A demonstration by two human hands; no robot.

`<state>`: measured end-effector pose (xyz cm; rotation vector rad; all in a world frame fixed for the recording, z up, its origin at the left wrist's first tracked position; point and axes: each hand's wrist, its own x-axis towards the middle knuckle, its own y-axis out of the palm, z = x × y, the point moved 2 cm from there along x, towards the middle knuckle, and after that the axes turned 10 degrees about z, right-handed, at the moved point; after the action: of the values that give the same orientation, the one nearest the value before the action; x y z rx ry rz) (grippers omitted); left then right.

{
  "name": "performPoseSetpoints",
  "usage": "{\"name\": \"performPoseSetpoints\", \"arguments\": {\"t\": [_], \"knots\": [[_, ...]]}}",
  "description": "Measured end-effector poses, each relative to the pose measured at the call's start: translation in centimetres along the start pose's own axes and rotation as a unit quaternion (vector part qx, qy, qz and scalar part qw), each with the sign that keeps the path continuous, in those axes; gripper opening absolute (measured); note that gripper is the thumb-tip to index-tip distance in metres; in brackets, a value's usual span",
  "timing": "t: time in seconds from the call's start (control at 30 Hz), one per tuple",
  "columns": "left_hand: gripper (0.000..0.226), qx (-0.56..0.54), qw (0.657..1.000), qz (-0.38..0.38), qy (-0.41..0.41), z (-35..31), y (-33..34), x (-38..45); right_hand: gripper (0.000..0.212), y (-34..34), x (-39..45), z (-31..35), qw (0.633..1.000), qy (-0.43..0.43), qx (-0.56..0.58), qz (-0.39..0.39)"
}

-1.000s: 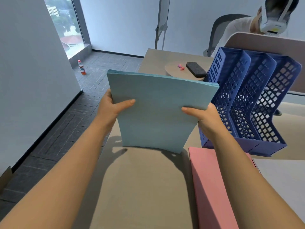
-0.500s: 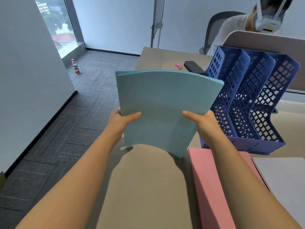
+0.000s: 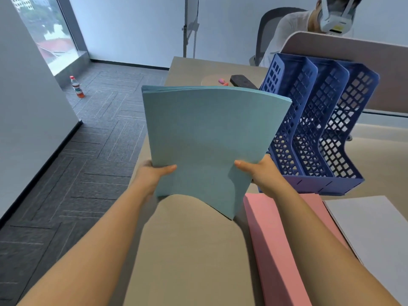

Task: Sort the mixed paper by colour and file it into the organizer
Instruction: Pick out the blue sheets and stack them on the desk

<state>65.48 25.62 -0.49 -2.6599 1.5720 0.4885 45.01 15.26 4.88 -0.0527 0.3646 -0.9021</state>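
A thick stack of light blue paper [image 3: 209, 138] stands upright above the desk, bowed a little, held by both hands near its lower edge. My left hand [image 3: 152, 176] grips its left side and my right hand [image 3: 259, 171] its right side, thumbs on the front sheet. The blue mesh organizer [image 3: 320, 129] with three slots stands just right of the stack; the slots look empty. A pink paper stack [image 3: 273, 239] lies flat under my right forearm, with a white paper stack [image 3: 371, 230] to its right.
The beige desk [image 3: 189, 250] ends at its left edge beside dark carpet. A black case [image 3: 241, 81] and small pink objects [image 3: 221, 81] lie at the far end. A seated person [image 3: 309, 21] is behind a divider [image 3: 353, 54]. A bottle [image 3: 76, 86] stands on the floor.
The blue stack has tipped from slanting to upright and risen slightly. Both hands have slid down from its middle edges to near its bottom.
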Motion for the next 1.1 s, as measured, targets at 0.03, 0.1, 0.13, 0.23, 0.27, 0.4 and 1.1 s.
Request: {"name": "performPoseSetpoints", "arguments": {"t": [0.03, 0.1, 0.13, 0.23, 0.27, 0.4, 1.1], "knots": [[0.026, 0.018, 1.000, -0.005, 0.008, -0.3, 0.2, 0.1, 0.023, 0.1, -0.2, 0.2, 1.000, -0.013, -0.015, -0.017], [0.030, 0.027, 0.999, 0.003, 0.021, -0.9, 0.3, 0.0, 0.012, 0.1, -0.5, 0.5, 0.998, -0.027, -0.044, -0.027], [0.029, 0.026, 0.999, 0.016, 0.023, -1.1, 0.4, -0.1, 0.010, 0.0, -0.6, 0.7, 0.998, -0.028, -0.049, -0.024], [0.025, 0.076, 0.993, 0.082, -0.029, -1.3, 0.1, -0.5, 0.021, -0.8, -1.2, 0.8, 0.999, -0.023, -0.021, -0.021], [0.026, 0.105, 0.987, 0.108, -0.057, -1.1, 0.0, -0.8, 0.021, -1.2, -1.4, 0.9, 0.999, -0.024, -0.008, -0.028], [0.037, 0.176, 0.976, 0.117, -0.047, -0.9, 1.0, -1.1, 0.017, -2.6, -2.3, 1.3, 0.998, -0.036, 0.011, -0.042], [0.027, 0.300, 0.949, 0.095, -0.020, -2.1, 14.7, -1.8, 0.021, -16.5, -7.7, 0.2, 0.961, -0.035, -0.276, 0.010]]}}
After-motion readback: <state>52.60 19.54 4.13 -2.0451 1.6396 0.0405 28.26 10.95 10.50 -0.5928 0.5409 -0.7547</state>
